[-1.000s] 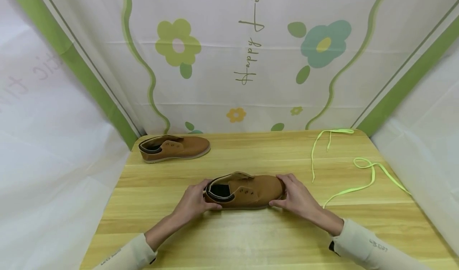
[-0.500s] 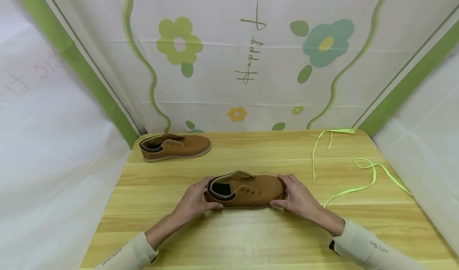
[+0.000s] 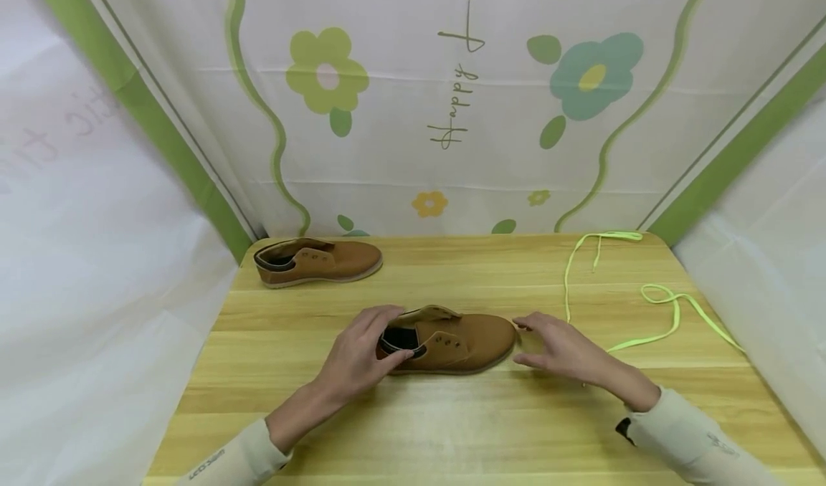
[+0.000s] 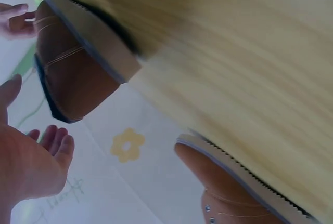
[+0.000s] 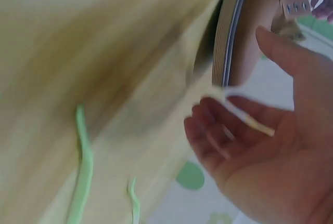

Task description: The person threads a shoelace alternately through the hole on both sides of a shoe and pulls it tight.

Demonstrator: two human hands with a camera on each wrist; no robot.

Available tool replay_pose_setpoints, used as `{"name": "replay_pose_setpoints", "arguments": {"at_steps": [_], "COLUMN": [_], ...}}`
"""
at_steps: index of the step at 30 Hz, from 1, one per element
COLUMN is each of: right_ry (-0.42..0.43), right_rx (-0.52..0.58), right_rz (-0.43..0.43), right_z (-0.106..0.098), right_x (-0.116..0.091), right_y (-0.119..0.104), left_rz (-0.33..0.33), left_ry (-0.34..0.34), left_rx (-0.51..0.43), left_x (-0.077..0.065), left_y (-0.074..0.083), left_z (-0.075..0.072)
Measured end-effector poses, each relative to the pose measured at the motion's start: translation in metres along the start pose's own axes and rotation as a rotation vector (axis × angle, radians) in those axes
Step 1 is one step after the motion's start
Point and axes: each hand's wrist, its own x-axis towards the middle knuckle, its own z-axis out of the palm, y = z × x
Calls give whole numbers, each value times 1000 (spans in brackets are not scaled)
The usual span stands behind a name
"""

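Observation:
A brown shoe (image 3: 477,342) with no lace stands on the wooden table, its toe pointing right. My left hand (image 3: 361,350) hovers by its heel, thumb and fingers spread apart. The left wrist view shows a gap between that hand (image 4: 36,161) and the shoe's heel (image 4: 83,78). Just off the toe, my right hand (image 3: 564,350) holds nothing, its thumb and fingers parted. In the right wrist view its palm (image 5: 281,161) faces the toe of the shoe (image 5: 247,37). The left hand covers part of the heel in the head view.
A matching brown shoe (image 3: 319,262) sits at the table's back left, also unlaced. Two bright yellow-green laces lie on the right: one lace (image 3: 571,271) toward the back, another lace (image 3: 674,317) nearer the right edge. A white flowered curtain (image 3: 400,113) hangs behind the table (image 3: 413,429).
Both hands have let go of the shoe. The right hand has drawn away to the right of the toe, and the left has lifted at the heel. The shoe stays in place.

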Motion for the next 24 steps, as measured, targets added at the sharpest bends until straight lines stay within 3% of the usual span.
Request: {"name": "replay_pose_setpoints", "arguments": {"at_steps": [4,12,24], "right_ry": [-59,-137,-137], "right_rx": [-45,-84,-151], "right_rz": [-63,-50,-154], "right_z": [-12,-27,-28], "right_x": [-7,-19,-39], "right_y": [12,31,53], "left_rz": [31,5,-137], "left_ry": [13,-36,-182], "left_rx": [-35,-172,-158], "left_x": [6,15,30], "left_y": [6,14,26], "left_z": [0,9,21]}}
